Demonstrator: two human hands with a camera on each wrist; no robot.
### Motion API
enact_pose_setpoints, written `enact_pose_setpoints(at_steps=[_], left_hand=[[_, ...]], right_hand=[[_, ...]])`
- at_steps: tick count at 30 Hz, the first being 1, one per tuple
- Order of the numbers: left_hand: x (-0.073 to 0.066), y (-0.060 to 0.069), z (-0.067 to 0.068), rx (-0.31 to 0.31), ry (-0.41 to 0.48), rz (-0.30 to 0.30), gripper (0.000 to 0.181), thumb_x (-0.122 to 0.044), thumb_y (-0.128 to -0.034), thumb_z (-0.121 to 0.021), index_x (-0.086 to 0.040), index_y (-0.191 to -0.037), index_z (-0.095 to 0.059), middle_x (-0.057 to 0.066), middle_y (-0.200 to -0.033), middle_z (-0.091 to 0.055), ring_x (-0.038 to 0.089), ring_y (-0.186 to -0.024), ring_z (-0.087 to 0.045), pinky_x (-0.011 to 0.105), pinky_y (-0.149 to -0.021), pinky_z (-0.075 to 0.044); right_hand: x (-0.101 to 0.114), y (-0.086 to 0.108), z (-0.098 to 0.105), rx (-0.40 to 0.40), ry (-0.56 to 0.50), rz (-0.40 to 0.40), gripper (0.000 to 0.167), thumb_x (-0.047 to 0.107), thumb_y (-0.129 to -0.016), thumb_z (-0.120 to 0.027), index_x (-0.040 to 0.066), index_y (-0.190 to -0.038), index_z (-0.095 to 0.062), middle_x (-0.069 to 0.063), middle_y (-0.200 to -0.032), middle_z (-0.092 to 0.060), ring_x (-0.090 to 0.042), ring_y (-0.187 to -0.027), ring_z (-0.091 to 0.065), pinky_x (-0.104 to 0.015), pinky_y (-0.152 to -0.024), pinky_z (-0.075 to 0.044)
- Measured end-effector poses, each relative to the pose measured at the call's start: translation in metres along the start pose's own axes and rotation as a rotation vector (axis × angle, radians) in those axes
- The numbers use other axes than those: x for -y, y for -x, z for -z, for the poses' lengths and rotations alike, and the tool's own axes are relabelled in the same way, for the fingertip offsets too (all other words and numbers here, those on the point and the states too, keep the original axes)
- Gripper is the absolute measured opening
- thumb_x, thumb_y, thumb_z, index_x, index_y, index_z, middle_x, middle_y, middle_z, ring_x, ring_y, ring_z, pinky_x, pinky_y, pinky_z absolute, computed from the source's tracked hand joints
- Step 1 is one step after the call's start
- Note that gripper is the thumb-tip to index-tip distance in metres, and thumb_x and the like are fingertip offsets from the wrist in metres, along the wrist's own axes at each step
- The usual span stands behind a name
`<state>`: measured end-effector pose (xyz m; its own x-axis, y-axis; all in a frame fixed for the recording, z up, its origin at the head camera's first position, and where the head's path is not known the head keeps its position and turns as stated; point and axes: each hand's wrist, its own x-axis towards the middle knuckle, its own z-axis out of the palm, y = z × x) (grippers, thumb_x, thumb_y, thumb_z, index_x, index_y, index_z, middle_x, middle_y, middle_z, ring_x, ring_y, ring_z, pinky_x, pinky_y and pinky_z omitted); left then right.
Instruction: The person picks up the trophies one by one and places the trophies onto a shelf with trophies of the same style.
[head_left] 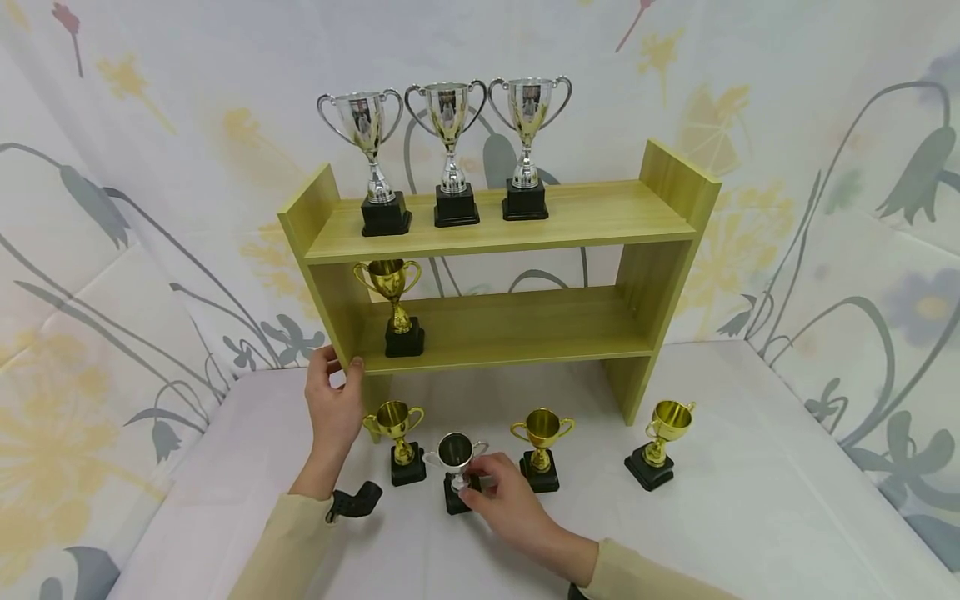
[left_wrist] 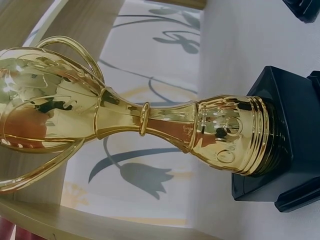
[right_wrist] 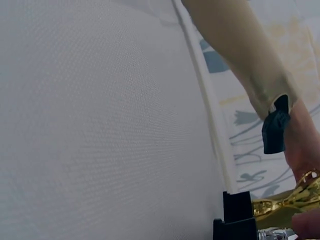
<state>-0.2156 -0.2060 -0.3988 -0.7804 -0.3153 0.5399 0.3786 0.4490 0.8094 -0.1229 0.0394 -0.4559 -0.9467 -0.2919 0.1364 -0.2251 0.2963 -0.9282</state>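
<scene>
Pale, flower-printed hangings (head_left: 480, 42) are lining the back and both sides of the setting, meeting in corners at left and right. Grey bellflowers (head_left: 918, 175) are drooping from long, curving stems on either flank, while yellow blossoms (head_left: 52, 417) are spreading over the left side. A citrus slice (head_left: 708, 142) is showing at upper right, a reddish bloom (head_left: 66, 21) is marking the top left corner, and faint creases are running through the print. Below, a white, finely textured surface (head_left: 750, 500) is stretching to the foot of the hangings under soft light.
</scene>
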Motion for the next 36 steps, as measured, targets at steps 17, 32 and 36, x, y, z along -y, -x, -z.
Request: enact_pose_setpoints(at_steps=[17, 32, 36], left_hand=[[0.001, -0.001, -0.001, -0.004, 0.016, -0.002, 0.029, -0.016, -0.1011, -0.054, 0.001, -0.125, -0.054, 0.013, -0.113, -0.054, 0.013, -0.102, -0.049, 0.021, -0.073, -0.046], [0.001, 0.0, -0.001, -0.002, 0.011, 0.004, 0.028, -0.015, -0.1008, -0.054, 0.001, -0.125, -0.054, 0.013, -0.112, -0.054, 0.014, -0.102, -0.049, 0.025, -0.075, -0.047], [0.0, 0.0, -0.001, -0.003, 0.006, 0.007, 0.03, -0.015, -0.1006, -0.054, 0.001, -0.126, -0.053, 0.014, -0.113, -0.053, 0.015, -0.103, -0.049, 0.026, -0.075, -0.047]], right_hand=[[-0.003, -0.001, -0.002, 0.018, 0.022, 0.078, 0.01, 0.015, -0.09, -0.074, 0.011, -0.096, -0.067, 0.003, -0.102, -0.06, -0.018, -0.102, -0.059, -0.033, -0.083, -0.05], [0.003, 0.007, -0.002, 0.08, -0.125, 0.03, 0.013, 0.008, -0.089, -0.072, 0.002, -0.101, -0.07, -0.005, -0.1, -0.069, -0.021, -0.095, -0.068, -0.023, -0.081, -0.054], [0.003, 0.007, 0.0, 0.111, -0.126, 0.015, 0.009, 0.009, -0.089, -0.071, 0.005, -0.097, -0.07, -0.002, -0.099, -0.067, -0.021, -0.095, -0.068, -0.025, -0.082, -0.054]])
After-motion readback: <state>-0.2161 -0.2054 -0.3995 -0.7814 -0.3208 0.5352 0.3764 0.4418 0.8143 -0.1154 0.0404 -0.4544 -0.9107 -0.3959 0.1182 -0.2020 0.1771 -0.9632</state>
